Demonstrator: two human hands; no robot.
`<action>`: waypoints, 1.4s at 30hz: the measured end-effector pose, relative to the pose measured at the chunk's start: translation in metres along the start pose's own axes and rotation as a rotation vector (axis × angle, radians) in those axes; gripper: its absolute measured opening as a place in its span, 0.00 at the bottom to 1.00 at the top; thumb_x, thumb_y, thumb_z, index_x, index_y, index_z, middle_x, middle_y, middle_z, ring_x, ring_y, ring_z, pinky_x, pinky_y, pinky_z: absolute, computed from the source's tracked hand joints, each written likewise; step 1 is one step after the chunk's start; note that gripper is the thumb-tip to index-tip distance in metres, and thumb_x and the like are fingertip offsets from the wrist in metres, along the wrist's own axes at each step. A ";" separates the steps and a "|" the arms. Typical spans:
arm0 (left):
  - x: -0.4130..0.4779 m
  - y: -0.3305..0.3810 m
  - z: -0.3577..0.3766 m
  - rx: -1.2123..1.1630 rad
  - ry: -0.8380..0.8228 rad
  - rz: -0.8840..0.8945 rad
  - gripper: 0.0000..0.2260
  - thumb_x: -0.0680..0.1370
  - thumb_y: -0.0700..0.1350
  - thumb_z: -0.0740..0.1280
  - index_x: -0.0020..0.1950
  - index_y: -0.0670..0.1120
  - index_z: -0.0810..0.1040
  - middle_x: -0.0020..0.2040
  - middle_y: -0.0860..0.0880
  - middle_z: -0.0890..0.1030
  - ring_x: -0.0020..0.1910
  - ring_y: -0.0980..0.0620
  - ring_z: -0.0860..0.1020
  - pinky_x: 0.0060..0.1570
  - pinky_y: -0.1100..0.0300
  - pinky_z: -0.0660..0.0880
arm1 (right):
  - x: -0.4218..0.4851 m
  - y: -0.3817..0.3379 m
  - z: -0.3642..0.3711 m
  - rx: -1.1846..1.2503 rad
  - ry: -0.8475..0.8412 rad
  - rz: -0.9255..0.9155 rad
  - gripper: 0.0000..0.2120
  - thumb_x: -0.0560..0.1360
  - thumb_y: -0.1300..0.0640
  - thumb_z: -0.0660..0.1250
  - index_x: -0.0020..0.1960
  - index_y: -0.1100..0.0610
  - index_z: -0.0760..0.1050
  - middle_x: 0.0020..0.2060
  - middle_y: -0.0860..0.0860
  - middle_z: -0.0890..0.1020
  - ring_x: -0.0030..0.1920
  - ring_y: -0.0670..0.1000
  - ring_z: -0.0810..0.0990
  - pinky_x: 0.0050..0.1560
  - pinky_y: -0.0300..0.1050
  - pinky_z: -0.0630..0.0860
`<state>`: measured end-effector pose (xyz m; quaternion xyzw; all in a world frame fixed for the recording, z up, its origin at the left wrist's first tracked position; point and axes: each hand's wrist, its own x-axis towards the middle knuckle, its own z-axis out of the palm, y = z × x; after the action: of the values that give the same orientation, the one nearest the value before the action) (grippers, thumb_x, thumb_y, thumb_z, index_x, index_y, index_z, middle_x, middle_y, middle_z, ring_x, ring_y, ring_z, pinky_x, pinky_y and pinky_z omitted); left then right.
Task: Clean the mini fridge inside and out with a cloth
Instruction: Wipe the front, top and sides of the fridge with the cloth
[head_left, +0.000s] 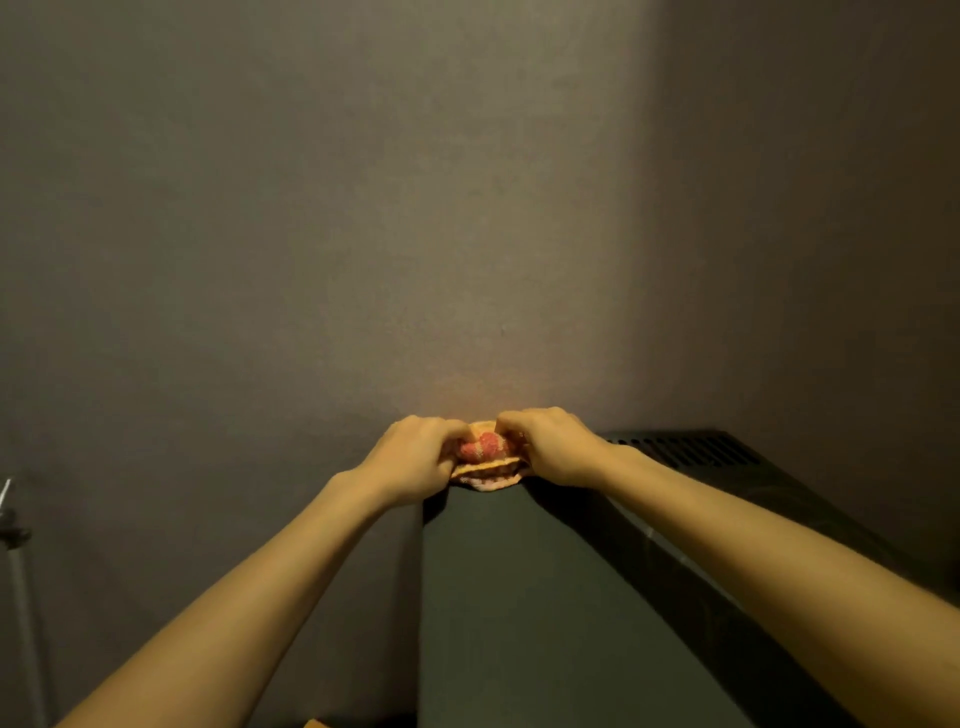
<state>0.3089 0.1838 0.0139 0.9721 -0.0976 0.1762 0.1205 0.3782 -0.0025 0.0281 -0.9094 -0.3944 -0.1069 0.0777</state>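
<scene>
1. Head view. A dark fridge is seen from the bottom centre of the frame up to the middle. Its far end is set close to a wall.
2. A cloth, orange with pink-red patches, is found bunched at the far end of the fridge. Its lower folds are laid on the fridge's top edge, and the upper part is lifted into a wad between the two hands.
3. The left hand is clamped on the left side of the cloth, with its fingers curled into the fabric.
4. The right hand is clamped on the right side of the cloth, with its fingers curled likewise. The knuckles of both hands are turned upward, and only the wad is seen between them.
5. Both forearms are bare and are stretched forward from the lower corners. The right one is held over the fridge's right side.
6. A slotted vent is noted just right of the right hand, on a dark surface by the wall.
7. The wall is lit grey-brown at the centre and shadowed at the right. A faint warm glow is seen on it above the cloth.
8. A metal pole is seen at the left edge, blurred.
9. An orange scrap is noted at the bottom edge, left of the fridge. What it is cannot be told.
</scene>
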 end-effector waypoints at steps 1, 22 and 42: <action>-0.006 0.004 -0.003 -0.002 -0.011 0.000 0.17 0.74 0.39 0.64 0.61 0.50 0.78 0.56 0.47 0.82 0.56 0.42 0.77 0.52 0.53 0.73 | -0.006 -0.003 -0.003 0.001 -0.010 0.003 0.13 0.72 0.61 0.69 0.56 0.53 0.72 0.52 0.54 0.79 0.47 0.55 0.75 0.42 0.43 0.65; -0.209 0.117 -0.052 -0.064 0.023 0.332 0.13 0.76 0.48 0.63 0.59 0.58 0.75 0.55 0.62 0.76 0.51 0.58 0.77 0.48 0.57 0.75 | -0.241 -0.096 -0.049 0.050 0.064 -0.171 0.16 0.75 0.61 0.61 0.59 0.45 0.70 0.54 0.45 0.75 0.50 0.53 0.75 0.48 0.46 0.72; -0.189 0.180 -0.036 0.025 0.026 0.490 0.13 0.72 0.54 0.63 0.56 0.59 0.75 0.52 0.60 0.80 0.46 0.54 0.81 0.39 0.55 0.78 | -0.309 -0.050 -0.067 0.069 -0.014 -0.123 0.21 0.80 0.58 0.60 0.67 0.39 0.63 0.67 0.36 0.65 0.63 0.44 0.68 0.60 0.43 0.71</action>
<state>0.0818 0.0497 0.0135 0.9185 -0.3266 0.2138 0.0635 0.1270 -0.2004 0.0167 -0.8810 -0.4535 -0.0914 0.0992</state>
